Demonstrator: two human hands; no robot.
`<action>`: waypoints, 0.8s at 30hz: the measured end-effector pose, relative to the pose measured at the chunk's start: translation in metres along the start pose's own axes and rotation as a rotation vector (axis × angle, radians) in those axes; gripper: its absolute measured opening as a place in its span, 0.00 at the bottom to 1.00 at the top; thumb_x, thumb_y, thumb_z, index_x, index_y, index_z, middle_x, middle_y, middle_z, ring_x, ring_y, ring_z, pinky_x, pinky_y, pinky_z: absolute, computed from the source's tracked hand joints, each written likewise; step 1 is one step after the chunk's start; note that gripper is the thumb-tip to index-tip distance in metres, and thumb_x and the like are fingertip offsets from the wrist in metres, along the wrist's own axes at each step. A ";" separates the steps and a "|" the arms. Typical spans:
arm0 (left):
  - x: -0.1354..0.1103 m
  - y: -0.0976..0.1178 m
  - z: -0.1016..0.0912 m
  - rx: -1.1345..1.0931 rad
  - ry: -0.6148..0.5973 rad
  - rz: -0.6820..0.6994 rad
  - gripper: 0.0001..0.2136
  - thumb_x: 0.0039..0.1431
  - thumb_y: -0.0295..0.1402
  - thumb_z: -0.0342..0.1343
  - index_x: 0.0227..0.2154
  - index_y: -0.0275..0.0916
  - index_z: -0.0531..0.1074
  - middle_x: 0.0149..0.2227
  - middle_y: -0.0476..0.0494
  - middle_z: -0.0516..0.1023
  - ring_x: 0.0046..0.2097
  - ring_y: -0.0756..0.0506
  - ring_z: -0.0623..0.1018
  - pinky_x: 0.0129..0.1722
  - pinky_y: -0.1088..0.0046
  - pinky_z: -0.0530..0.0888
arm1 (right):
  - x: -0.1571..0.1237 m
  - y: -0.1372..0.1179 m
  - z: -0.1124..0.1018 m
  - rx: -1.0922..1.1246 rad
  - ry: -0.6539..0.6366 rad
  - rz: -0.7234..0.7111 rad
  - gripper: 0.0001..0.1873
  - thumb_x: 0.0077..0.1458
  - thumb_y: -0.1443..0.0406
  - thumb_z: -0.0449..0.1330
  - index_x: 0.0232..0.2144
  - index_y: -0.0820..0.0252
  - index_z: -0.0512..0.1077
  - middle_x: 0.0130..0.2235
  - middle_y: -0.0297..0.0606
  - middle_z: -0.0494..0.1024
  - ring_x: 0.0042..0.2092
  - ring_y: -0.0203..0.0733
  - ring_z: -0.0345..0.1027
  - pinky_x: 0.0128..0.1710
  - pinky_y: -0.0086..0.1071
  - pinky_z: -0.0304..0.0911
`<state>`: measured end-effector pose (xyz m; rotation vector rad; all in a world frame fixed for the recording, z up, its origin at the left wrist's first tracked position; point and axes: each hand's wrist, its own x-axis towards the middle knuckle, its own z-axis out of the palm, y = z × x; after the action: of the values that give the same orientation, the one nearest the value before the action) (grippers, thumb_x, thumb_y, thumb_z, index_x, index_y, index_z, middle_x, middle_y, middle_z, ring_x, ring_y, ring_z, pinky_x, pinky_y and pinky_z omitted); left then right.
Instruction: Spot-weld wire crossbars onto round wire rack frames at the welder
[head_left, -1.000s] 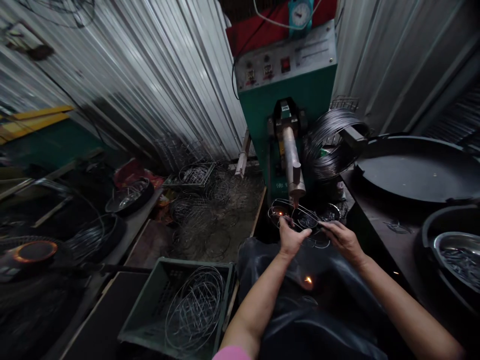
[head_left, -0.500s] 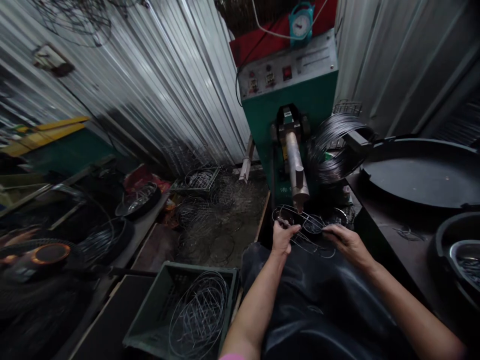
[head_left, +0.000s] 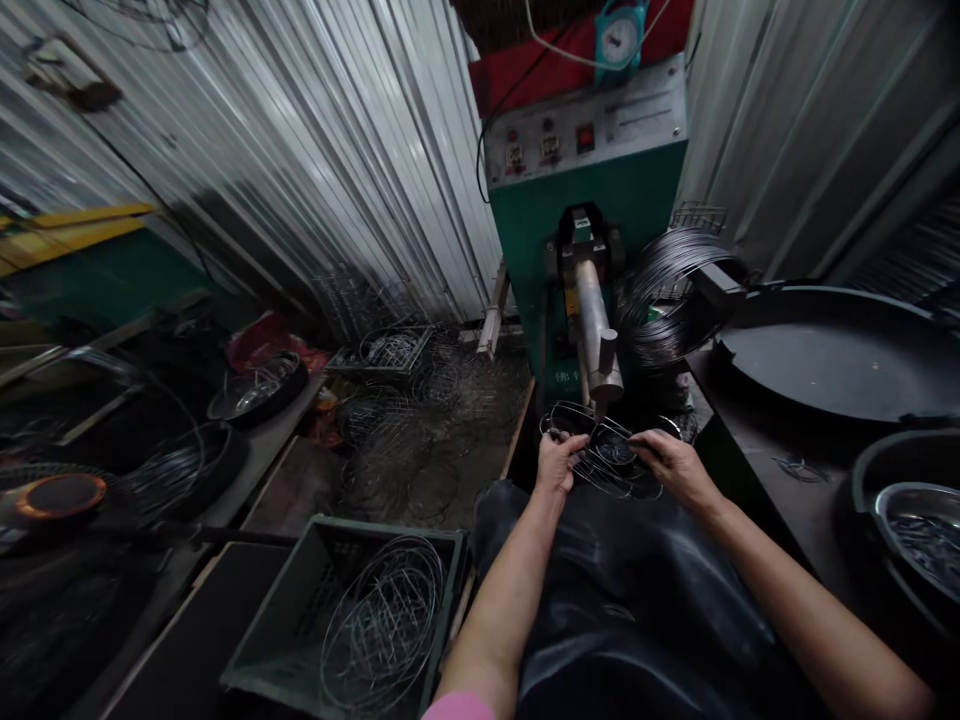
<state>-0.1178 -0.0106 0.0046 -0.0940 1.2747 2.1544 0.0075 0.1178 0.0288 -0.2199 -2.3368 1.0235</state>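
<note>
A round wire rack (head_left: pixel 609 482) with straight cross wires is held between both my hands, over the dark apron on my lap. My left hand (head_left: pixel 558 462) grips its left side, thumb pressed inward on the wires. At its right side my right hand (head_left: pixel 675 468) has its fingers closed in a pinch on the rack's wire; a smaller piece in those fingers cannot be made out. Just beyond the rack, the tip of a metal machine arm (head_left: pixel 598 335) points down, close to its far edge. Under the rack sits a bowl of small metal pieces, partly hidden.
The green machine (head_left: pixel 517 250) stands ahead, with a wire coil (head_left: pixel 679 290) at its right. A large black pan (head_left: pixel 825 350) lies on the right-hand bench. At lower left, a green crate (head_left: pixel 255 640) holds wire racks (head_left: pixel 386 630). More wire racks (head_left: pixel 390 430) lie on the floor.
The view has shifted slightly, so the crate and left bench sit further left. My hands have brought the wire rack a little nearer the machine arm's tip, still gripping it.
</note>
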 end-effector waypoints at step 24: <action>-0.049 -0.069 -0.015 0.653 -0.060 0.429 0.29 0.36 0.35 0.68 0.44 0.41 0.64 0.48 0.40 0.67 0.51 0.43 0.68 0.50 0.66 0.65 | -0.114 0.052 0.033 -0.007 0.291 0.323 0.16 0.52 0.55 0.56 0.37 0.59 0.68 0.35 0.42 0.77 0.36 0.45 0.72 0.38 0.39 0.68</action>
<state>-0.0448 -0.0225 -0.0382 0.5525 2.0318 1.9238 0.0783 0.0915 -0.0761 -0.7184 -2.0795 1.0515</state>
